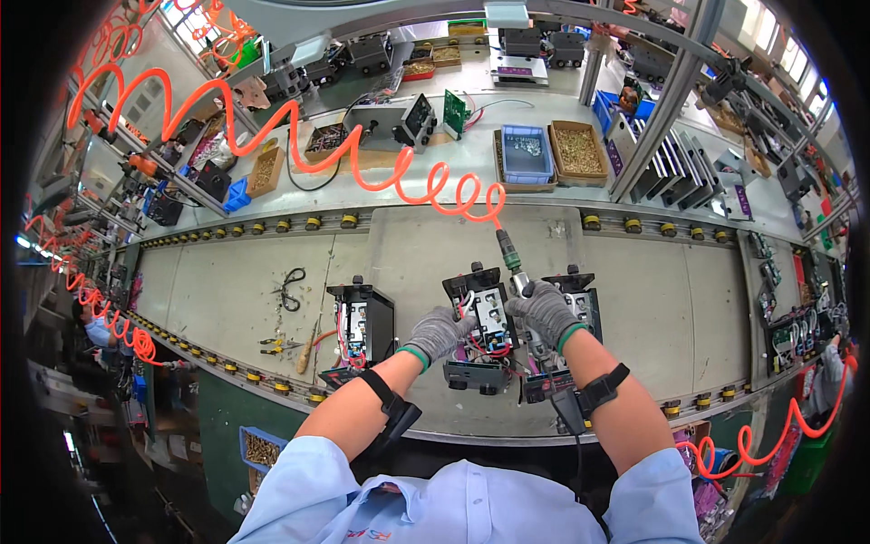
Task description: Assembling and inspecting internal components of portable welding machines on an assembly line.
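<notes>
Three opened electronic units stand in a row on the grey work surface, with white boards, red and white wires and black end panels. My left hand [435,334], in a grey glove with a green cuff, grips the left side of the middle unit [490,315] near its wires. My gloved right hand [546,315] is closed around a pneumatic screwdriver [510,256], its hose end pointing up and away. The tool's tip is hidden by the hand. The right unit [582,295] lies partly behind that hand. Left of my left hand stands the third unit [379,322].
An orange coiled hose [403,172] stretches overhead to the screwdriver. Black-handled scissors [291,288], a wooden-handled tool [305,355] and pliers [279,345] lie at left. Beyond the roller rail [313,222] are a blue bin [526,152] and a cardboard box of small parts [577,150].
</notes>
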Demonstrator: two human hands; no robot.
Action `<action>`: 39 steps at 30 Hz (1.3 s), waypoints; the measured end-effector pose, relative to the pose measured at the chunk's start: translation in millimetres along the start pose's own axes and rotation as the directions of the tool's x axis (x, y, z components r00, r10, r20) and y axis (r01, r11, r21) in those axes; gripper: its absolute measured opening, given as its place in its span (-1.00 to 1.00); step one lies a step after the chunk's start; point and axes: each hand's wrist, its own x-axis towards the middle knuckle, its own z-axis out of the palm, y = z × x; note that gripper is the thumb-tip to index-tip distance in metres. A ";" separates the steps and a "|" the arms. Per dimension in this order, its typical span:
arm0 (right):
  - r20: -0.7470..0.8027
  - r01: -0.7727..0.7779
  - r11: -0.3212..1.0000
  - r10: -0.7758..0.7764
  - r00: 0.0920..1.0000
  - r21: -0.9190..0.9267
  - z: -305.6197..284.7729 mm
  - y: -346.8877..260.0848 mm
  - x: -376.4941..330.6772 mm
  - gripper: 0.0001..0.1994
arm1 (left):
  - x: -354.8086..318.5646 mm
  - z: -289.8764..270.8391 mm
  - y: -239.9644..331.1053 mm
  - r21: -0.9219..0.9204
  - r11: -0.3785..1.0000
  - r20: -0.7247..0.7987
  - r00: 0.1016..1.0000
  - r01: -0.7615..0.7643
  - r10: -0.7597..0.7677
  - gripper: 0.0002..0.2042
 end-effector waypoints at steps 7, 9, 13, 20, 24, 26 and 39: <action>0.089 -0.017 0.998 0.023 0.996 -0.061 4.9 0.2 5.0 -0.53 | -4.7 -1.6 0.3 0.109 0.990 -0.148 0.984 -0.087 0.102 -0.52; 0.093 -0.019 0.997 0.026 0.995 -0.081 5.6 3.6 6.9 -0.50 | -6.1 -9.6 3.4 0.049 0.993 -0.144 0.983 -0.106 0.112 -0.54; 0.109 0.011 0.996 -0.001 0.994 -0.090 20.6 8.0 19.7 -0.47 | -11.8 -20.7 -5.7 -0.095 0.985 -0.230 0.966 -0.144 0.119 -0.56; 0.150 0.006 1.000 -0.007 0.989 0.001 63.5 -7.8 25.6 -0.67 | 3.5 -40.3 -30.0 -0.270 0.959 -0.295 0.955 -0.084 0.001 -0.63; 0.263 -0.075 0.977 0.020 0.965 0.200 72.1 -19.6 22.1 -0.71 | -5.5 -42.7 -44.1 -0.444 0.894 -0.287 0.954 -0.056 -0.083 -0.64; 0.318 -0.071 0.968 -0.010 0.948 0.241 65.3 -24.5 25.8 -0.71 | -26.0 -40.7 -60.3 -0.328 0.943 -0.354 0.933 -0.061 -0.063 -0.64; 0.045 0.001 0.992 -0.006 0.999 0.129 83.2 -36.6 28.5 -0.61 | -54.4 18.6 -115.4 -0.708 0.585 0.174 0.900 0.397 -0.400 -0.36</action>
